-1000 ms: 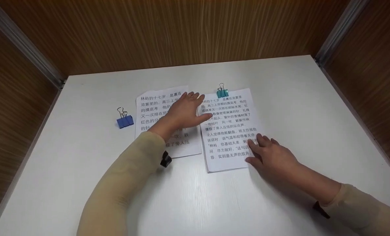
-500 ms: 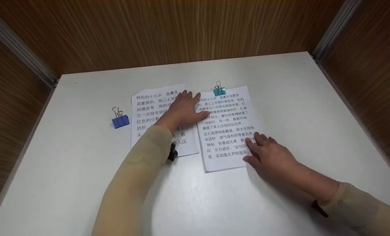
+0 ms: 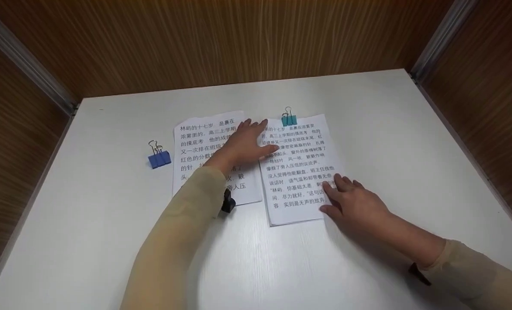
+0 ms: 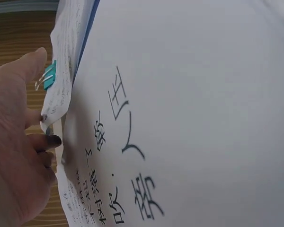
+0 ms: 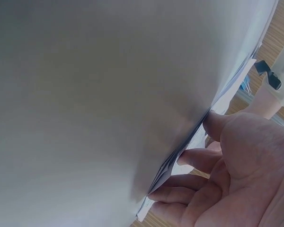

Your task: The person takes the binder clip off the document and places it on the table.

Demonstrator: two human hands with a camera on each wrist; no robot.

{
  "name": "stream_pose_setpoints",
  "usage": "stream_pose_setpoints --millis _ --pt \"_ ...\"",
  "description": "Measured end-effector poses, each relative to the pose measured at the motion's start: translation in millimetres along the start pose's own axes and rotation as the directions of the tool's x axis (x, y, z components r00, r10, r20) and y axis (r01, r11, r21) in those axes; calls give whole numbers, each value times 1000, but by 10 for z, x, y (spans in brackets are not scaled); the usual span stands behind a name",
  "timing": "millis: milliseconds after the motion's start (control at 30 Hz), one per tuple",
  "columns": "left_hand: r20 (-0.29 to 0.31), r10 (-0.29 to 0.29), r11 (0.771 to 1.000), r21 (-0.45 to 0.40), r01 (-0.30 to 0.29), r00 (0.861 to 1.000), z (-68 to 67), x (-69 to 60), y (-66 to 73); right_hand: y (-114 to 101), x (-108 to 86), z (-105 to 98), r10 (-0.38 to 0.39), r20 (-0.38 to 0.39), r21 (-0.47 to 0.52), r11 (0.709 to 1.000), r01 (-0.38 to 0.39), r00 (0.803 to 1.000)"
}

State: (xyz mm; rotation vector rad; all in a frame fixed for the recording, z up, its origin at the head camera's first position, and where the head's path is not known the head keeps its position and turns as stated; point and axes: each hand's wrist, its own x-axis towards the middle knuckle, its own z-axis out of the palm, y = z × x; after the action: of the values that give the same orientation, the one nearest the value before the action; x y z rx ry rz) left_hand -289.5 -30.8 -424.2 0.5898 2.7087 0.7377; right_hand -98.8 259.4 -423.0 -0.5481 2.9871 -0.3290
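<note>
Two stacks of printed paper lie side by side, the left stack point(image 3: 195, 146) and the right stack point(image 3: 299, 172). A teal binder clip point(image 3: 289, 120) is on the right stack's top edge. My left hand point(image 3: 247, 144) reaches over the left stack with spread fingers, its fingertips and thumb by the right stack's left edge; firm contact is hard to judge. With its thumb and fingertips, my right hand point(image 3: 359, 204) touches the lower right edge of the right stack. In the right wrist view, those fingertips meet the layered sheet edges point(image 5: 173, 163). Part of the left stack's text is hidden under my left arm.
A blue binder clip point(image 3: 158, 159) stands on the white table point(image 3: 88, 206), left of the left stack. Wood-grain panels point(image 3: 247, 43) rise behind the table and at both sides. Black wrist devices show at both sleeves.
My left hand has shifted slightly right over the papers, and its forearm has swung right. My right hand stays at the stack's edge. The head view has shifted a little.
</note>
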Motion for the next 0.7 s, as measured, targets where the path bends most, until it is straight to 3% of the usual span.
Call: stream_pose_setpoints --millis 100,233,367,400,467,567,600,700 --pt "-42 4 987 -159 -10 999 -15 12 -5 0 2 -4 5 6 2 1000 -5 1000" --pt "-77 -3 922 -386 -26 997 -43 32 -15 0 -4 -9 11 15 4 1000 -11 1000" --pt "-85 -14 833 -552 -36 996 -47 52 -8 9 -13 -24 25 28 12 1000 -25 999" --pt "-78 -13 798 -601 -37 997 -40 56 -4 10 -13 -29 24 29 12 1000 -24 999" --pt "-51 -16 729 -684 -23 999 -34 60 16 12 -13 -36 23 30 11 1000 -23 999" --pt "0 -29 665 -746 19 1000 -45 26 82 11 -11 -36 16 25 4 1000 -16 1000" --pt "18 -37 657 -753 38 999 -56 5 112 10 -11 -35 13 24 2 1000 -13 1000" --pt "49 -67 677 -731 82 997 -84 -39 182 11 -12 -30 13 25 -1 1000 -13 1000"
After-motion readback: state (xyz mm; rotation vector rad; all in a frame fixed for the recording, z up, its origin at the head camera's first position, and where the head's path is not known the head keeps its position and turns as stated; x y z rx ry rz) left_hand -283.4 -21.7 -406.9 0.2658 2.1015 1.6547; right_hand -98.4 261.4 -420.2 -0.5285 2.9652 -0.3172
